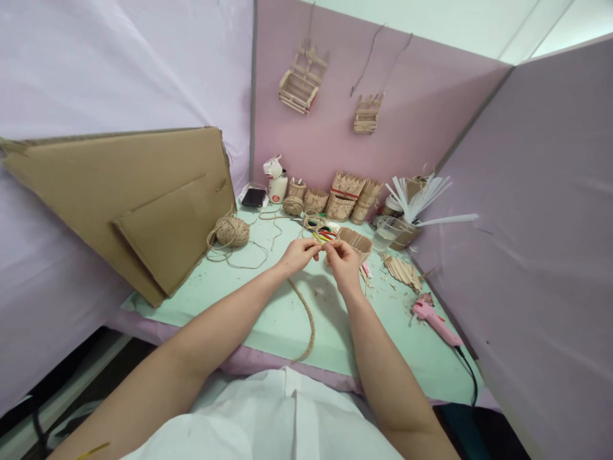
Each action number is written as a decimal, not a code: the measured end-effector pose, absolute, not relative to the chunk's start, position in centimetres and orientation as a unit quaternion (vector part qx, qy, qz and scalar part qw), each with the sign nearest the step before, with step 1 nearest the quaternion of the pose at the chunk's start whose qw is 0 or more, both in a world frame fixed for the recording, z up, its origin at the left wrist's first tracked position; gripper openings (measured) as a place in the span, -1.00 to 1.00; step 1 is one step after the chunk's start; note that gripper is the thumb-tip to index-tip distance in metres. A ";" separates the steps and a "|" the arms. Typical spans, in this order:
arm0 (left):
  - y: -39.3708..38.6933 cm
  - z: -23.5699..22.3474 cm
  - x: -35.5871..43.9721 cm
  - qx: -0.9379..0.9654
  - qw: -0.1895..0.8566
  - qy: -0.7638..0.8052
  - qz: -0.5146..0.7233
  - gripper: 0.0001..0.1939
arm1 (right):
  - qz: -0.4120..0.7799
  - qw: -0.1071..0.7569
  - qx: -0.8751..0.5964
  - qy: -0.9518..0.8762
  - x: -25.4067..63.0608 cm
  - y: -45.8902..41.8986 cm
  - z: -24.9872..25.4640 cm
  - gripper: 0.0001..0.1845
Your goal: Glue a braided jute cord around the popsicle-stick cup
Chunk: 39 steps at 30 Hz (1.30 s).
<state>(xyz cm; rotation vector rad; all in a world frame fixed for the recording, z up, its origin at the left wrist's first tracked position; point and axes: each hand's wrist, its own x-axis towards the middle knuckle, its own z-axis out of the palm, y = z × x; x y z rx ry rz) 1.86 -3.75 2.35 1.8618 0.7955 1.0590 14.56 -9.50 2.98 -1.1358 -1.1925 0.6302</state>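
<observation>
Above the middle of the table, my left hand (301, 254) and my right hand (343, 259) meet at the fingertips, both closed in a pinch. A braided twine cord (310, 313) curves up from the table's front edge and passes out of sight beneath my left hand, which appears to grip it. What lies between the right fingertips is too small and covered to make out. Just behind the hands stands a basket of wooden sticks (355, 241), partly hidden by my right hand. Colourful-handled tools (327, 231) lie beyond the fingertips.
A twine ball (232, 231) with loose strands lies left, near a large cardboard piece (167, 211). Stick baskets (340, 206) line the back. At right are a clear cup (384, 233), white strips (419, 198), loose sticks (402, 271) and a corded pink glue gun (437, 321).
</observation>
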 end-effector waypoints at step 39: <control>-6.0 3.4 2.3 0.775 0.495 0.130 0.371 -0.82 | 0.469 0.678 -0.423 -0.378 15.4 -8.9 2.5 -0.67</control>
